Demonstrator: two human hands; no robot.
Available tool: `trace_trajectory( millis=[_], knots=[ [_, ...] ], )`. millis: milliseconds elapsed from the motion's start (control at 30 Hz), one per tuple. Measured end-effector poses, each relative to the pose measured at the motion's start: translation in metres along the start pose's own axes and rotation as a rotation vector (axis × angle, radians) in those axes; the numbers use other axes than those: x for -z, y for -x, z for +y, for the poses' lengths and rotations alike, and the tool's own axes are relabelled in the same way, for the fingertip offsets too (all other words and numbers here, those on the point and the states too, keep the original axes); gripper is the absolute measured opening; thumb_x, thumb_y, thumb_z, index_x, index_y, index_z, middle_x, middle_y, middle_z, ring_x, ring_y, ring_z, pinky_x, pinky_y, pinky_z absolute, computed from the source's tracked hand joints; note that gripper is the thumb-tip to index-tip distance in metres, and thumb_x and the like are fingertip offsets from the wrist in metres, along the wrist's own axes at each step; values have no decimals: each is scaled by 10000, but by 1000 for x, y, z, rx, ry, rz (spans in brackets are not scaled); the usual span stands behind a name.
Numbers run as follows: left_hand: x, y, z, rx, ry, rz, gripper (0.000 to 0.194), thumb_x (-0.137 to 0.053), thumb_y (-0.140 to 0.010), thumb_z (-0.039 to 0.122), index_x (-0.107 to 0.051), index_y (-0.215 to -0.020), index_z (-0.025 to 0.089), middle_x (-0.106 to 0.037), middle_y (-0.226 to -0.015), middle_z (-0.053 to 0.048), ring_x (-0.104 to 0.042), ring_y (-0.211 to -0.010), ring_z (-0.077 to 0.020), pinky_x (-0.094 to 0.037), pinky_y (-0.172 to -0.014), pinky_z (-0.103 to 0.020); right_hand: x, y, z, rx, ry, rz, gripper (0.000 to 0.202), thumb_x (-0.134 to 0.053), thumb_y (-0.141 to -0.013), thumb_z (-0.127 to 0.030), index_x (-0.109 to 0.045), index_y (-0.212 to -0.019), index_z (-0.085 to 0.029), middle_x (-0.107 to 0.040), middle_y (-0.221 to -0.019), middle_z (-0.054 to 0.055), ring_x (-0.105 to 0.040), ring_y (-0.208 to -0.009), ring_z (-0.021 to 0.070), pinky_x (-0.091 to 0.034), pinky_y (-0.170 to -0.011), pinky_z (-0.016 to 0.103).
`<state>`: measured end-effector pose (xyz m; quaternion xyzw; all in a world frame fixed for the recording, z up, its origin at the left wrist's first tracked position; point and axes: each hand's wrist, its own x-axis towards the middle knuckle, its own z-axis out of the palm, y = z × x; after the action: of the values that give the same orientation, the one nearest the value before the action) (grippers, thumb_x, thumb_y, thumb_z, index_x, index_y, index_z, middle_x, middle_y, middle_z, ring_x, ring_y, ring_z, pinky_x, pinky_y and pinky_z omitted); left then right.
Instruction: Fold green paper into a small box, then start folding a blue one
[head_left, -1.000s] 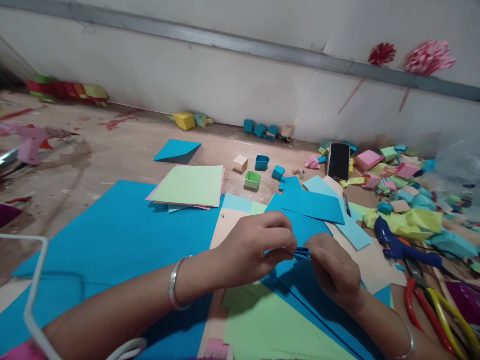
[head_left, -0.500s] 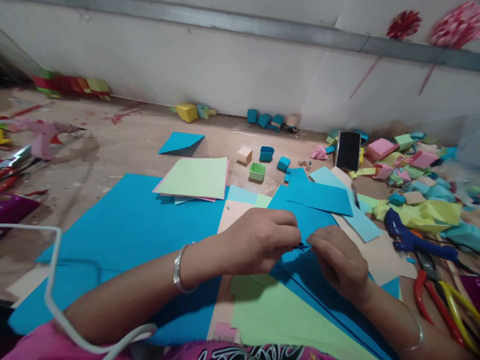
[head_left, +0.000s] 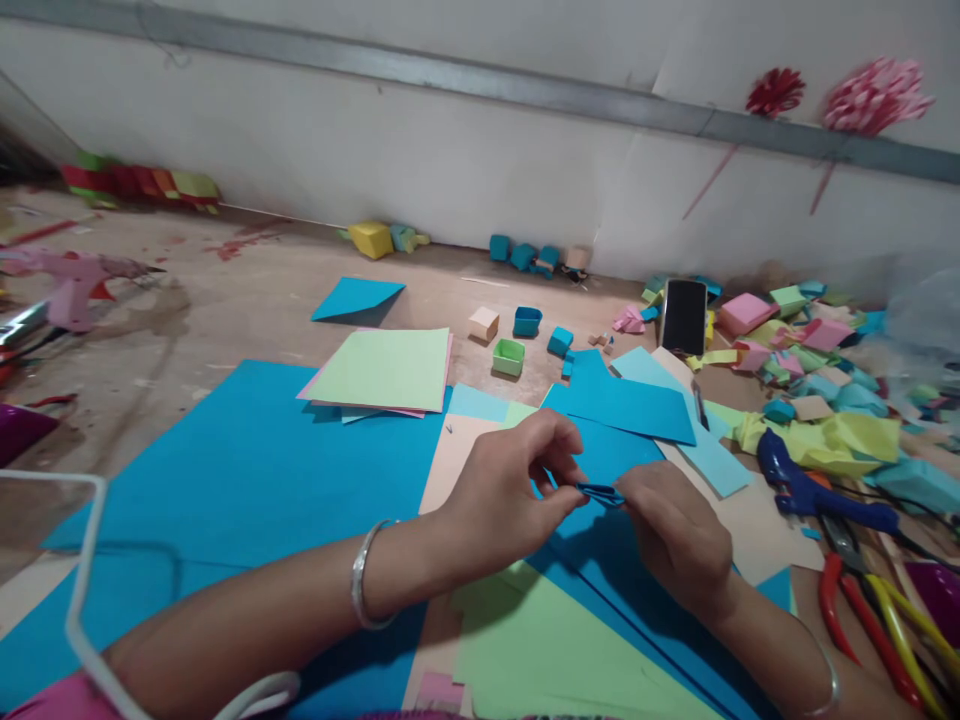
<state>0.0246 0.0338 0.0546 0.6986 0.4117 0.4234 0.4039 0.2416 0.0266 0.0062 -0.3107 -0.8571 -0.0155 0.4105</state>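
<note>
Between both hands is a small folded piece of blue paper (head_left: 602, 494), its layered edge turned toward me. My left hand (head_left: 517, 490) pinches its left end between thumb and fingertips. At the other end, the curled fingers of my right hand (head_left: 679, 525) grip it, hiding part of it. Under the hands lie large blue paper sheets (head_left: 345, 450) and a light green sheet (head_left: 555, 640). Beyond them stand small folded paper boxes: a green one (head_left: 508, 358), a blue one (head_left: 527, 321) and a peach one (head_left: 484, 323).
A stack of square papers (head_left: 390, 370) lies ahead to the left. On the right are a phone (head_left: 683, 318), a blue glue gun (head_left: 817, 490), red-handled pliers (head_left: 862, 610) and a heap of folded paper pieces (head_left: 817, 340). A pink glue gun (head_left: 71, 280) rests far left.
My left hand's fingers have opened out and shifted their pinch, so more of the folded blue paper shows between the hands. The camera view has tilted slightly.
</note>
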Motion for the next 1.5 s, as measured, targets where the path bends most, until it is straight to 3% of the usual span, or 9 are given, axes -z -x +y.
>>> trace_trajectory(
  millis=[367,533,633,733,933,1100,1267,1400,1500],
  knots=[
    [-1,2,2,1,-12,43,219,-678,-682,70,-517,-778,183,-662,-729,32,-631,-649,-92,-510,-554,-195,0,-2,-2,6,-9,-2,187,-527,-865,-78,-590,-999,-192,-644,-754,54,-593,-723,182,-450,-662,333],
    [-1,0,1,97,43,53,233,-694,-651,64,-503,-719,178,-643,-683,31,-607,-622,-98,-490,-536,-206,0,-2,-4,35,5,-7,172,-540,-860,-85,-582,-989,-191,-643,-767,60,-570,-715,180,-425,-648,331],
    [0,-4,0,185,79,-43,225,-673,-665,38,-567,-810,172,-635,-701,31,-603,-626,-101,-480,-540,-211,-1,-2,-7,0,2,-45,137,-517,-872,-76,-565,-930,-191,-609,-722,47,-515,-668,164,-392,-633,319],
    [2,-6,-1,139,-35,-158,310,-756,-655,96,-661,-936,188,-649,-841,-6,-606,-737,-130,-492,-611,-244,-2,-4,-9,-27,7,-110,106,-499,-894,-98,-555,-864,-184,-579,-689,43,-467,-635,160,-345,-609,313],
    [0,-5,0,60,-62,-141,121,-810,-661,143,-731,-737,196,-660,-713,5,-590,-715,-133,-461,-642,-252,1,-7,-15,-11,3,-170,117,-504,-898,-109,-559,-816,-172,-565,-658,38,-443,-619,161,-291,-589,311],
    [-2,-7,-10,238,131,-113,71,-772,-670,146,-720,-632,176,-638,-633,7,-560,-617,-104,-442,-590,-227,1,-8,-14,-111,-104,-192,103,-511,-900,-123,-576,-839,-176,-547,-644,14,-450,-602,145,-305,-575,295],
    [-1,-14,-25,460,167,-298,111,-708,-722,241,-696,-722,131,-621,-623,-1,-519,-564,-93,-387,-519,-205,-1,-10,-12,-441,-347,-340,100,-518,-922,-199,-589,-851,-196,-607,-762,13,-543,-701,127,-406,-635,250],
    [-1,-14,-23,306,-159,-438,152,-669,-759,263,-740,-847,161,-680,-722,-15,-553,-638,-123,-376,-562,-222,-3,-9,-15,-455,-387,-419,154,-493,-932,-214,-572,-803,-185,-581,-740,15,-512,-691,126,-389,-625,255],
    [-2,-12,-20,268,-205,-485,160,-655,-791,284,-766,-854,189,-738,-819,-28,-624,-730,-156,-416,-631,-242,-3,-8,-17,-437,-364,-437,166,-482,-940,-229,-578,-815,-179,-576,-733,17,-504,-687,130,-375,-617,261]
  ],
)
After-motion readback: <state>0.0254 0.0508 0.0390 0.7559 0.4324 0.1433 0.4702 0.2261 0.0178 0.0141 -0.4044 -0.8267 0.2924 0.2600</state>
